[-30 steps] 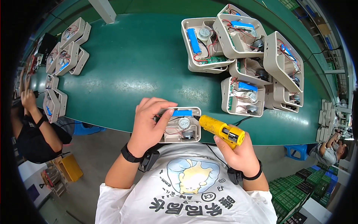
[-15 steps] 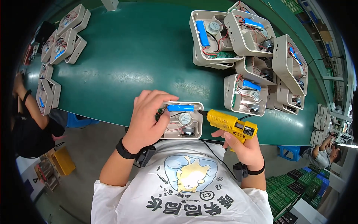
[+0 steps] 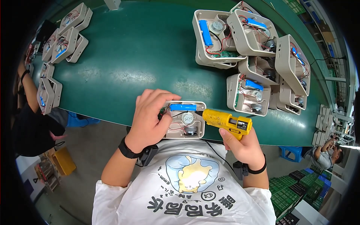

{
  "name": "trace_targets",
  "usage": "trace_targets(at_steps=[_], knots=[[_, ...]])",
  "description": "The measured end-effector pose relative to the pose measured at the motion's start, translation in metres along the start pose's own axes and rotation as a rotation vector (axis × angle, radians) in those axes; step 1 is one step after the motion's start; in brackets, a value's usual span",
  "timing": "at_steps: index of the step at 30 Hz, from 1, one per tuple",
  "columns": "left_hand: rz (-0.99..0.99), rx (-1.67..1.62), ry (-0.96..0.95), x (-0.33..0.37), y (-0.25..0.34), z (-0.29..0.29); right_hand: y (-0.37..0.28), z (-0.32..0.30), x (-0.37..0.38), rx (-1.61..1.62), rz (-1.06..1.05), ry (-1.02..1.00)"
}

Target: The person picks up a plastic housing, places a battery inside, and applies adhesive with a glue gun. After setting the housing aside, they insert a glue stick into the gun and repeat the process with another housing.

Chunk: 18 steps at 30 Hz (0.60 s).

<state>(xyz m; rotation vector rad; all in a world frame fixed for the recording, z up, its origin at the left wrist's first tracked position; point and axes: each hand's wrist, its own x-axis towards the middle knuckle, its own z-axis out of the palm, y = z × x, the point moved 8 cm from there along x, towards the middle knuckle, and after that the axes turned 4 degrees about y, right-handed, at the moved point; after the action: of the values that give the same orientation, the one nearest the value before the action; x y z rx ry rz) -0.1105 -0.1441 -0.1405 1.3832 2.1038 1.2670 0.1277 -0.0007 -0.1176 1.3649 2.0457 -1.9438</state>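
A beige plastic housing (image 3: 203,129) sits at the near edge of the green table, its open side up. In it lie a blue cylindrical battery (image 3: 183,107), a round silver motor-like part (image 3: 188,119), a dark round part (image 3: 190,130) and thin red and black wires. My left hand (image 3: 149,117) grips the housing's left end, thumb over the inside and fingers over the far wall. My right hand (image 3: 242,148) is closed round the handle of a yellow glue gun (image 3: 221,119). The gun's nozzle reaches over the housing's right wall, near the battery's right end; the tip is hard to make out.
Similar housings (image 3: 249,93) with batteries and wires are stacked at the right of the table (image 3: 123,67). More housings (image 3: 63,47) stand at the far left. A co-worker's arm (image 3: 32,88) is at the left edge; another person (image 3: 324,155) sits at the right.
The glue gun has moved left, bringing its nozzle over the housing's right wall. My left hand stays on the housing. The co-worker's arm at the left has shifted.
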Motion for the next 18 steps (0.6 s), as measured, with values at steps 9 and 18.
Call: trace_targets(at_steps=[9, 18], knots=[[0.008, -0.002, 0.001, -0.001, 0.001, 0.000, -0.017, 0.003, -0.012, -0.118, -0.145, 0.038], [0.011, 0.005, -0.027, -0.002, 0.002, -0.001, -0.036, 0.038, 0.009, 0.013, -0.200, -0.139]])
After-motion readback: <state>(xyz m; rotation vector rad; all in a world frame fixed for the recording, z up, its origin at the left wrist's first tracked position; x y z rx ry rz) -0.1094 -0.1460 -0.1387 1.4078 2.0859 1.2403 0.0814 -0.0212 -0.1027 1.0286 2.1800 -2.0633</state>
